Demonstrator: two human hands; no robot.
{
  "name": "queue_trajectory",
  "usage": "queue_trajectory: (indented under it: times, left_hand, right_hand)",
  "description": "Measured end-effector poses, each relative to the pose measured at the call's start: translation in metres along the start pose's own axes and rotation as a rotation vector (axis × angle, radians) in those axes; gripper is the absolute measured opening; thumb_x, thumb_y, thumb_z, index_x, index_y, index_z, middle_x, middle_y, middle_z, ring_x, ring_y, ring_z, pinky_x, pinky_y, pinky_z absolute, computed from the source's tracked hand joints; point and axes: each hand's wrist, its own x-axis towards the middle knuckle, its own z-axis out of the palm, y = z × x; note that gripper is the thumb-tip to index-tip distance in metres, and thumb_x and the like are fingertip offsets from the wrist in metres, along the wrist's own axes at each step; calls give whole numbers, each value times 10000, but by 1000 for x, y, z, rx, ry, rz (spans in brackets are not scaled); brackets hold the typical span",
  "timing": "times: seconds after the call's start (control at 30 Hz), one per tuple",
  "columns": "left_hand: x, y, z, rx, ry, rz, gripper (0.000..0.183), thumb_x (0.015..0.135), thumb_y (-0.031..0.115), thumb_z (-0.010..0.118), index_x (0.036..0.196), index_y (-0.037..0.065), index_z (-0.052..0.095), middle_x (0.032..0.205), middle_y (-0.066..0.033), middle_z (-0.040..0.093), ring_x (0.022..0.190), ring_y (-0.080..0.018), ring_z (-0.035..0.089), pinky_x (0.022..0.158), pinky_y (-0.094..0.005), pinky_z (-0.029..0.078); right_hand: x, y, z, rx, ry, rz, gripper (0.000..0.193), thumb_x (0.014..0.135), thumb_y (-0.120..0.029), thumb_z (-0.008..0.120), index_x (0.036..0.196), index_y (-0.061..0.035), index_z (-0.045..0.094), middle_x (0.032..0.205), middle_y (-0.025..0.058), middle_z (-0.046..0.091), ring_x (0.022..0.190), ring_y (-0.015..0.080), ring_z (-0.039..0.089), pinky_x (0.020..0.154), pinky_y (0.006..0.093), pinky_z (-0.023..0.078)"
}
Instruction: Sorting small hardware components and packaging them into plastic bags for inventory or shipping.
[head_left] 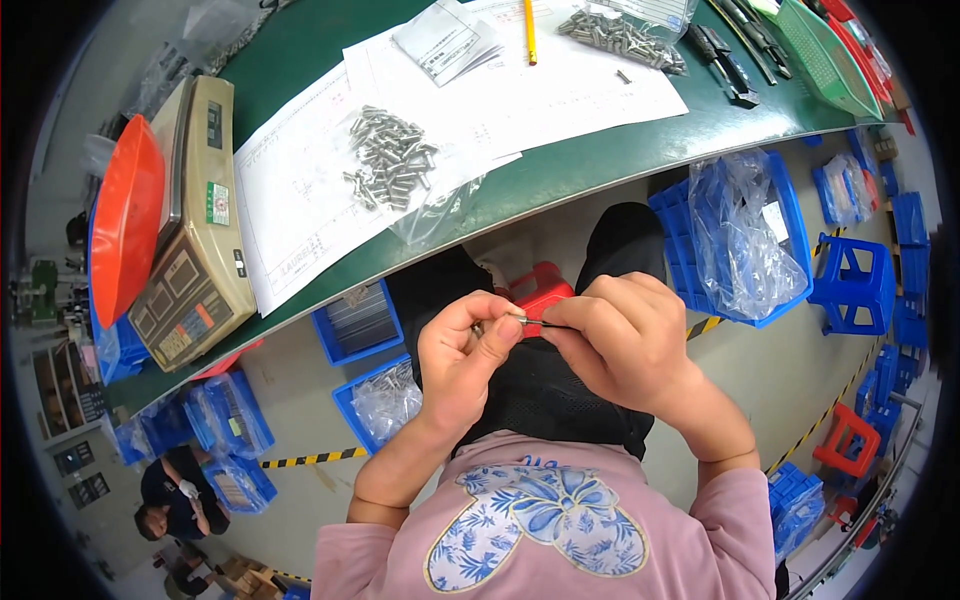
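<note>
Above my lap, my left hand (pixel 462 355) pinches a small metal pin (pixel 521 319) between thumb and forefinger. My right hand (pixel 625 335) is closed on a thin dark rod-like tool (pixel 553 326), whose tip meets the pin or lies right beside it; contact is hard to make out. Most of the tool is hidden by my right fingers. Beyond my hands, a heap of short metal pins (pixel 388 160) lies on printed paper sheets (pixel 300 190) on the green table (pixel 540 192). A clear plastic bag (pixel 630 40) of similar pins rests farther back, with one loose pin (pixel 624 76) near it.
A weighing scale (pixel 185 310) with an orange-red pan (pixel 128 225) stands at the table's left end. Yellow pencil (pixel 531 35), black tools (pixel 722 65) and a green basket (pixel 815 60) lie at the back. Blue crates (pixel 793 235) and a blue stool (pixel 855 285) occupy the floor. Another person (pixel 185 495) is at lower left.
</note>
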Motion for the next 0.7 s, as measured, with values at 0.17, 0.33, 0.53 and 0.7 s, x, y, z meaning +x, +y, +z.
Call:
queue_trajectory:
  times: [0.17,0.33,0.53,0.7]
  left_hand:
    - [1,1,2,131,25,96,86,814,53,584,865,-16,570,724,14,513,569,-2,377,511,-139,310]
    - [3,1,0,201,39,147,76,807,35,586,854,-23,570,744,4,515,580,-3,383,517,-145,320]
    - [3,2,-1,155,43,105,76,807,36,587,851,-23,568,738,7,513,582,-1,386,516,-145,317]
    - [2,3,-3,157,71,64,74,807,43,590,847,-17,569,715,20,509,575,2,387,510,-142,309]
  right_hand:
    - [-4,-2,-1,-94,-93,42,198,626,-175,680,707,-97,516,588,9,462,479,168,486,454,277,361]
    - [-1,-1,-1,28,-116,124,217,649,-192,680,672,-98,486,588,10,480,483,175,498,457,283,364]
    - [-6,6,0,-24,-177,73,206,658,-206,680,714,-100,512,607,9,497,502,181,507,490,284,380]
    - [-10,10,-1,27,-68,39,204,661,-202,678,722,-95,515,628,14,493,548,187,508,557,300,402]
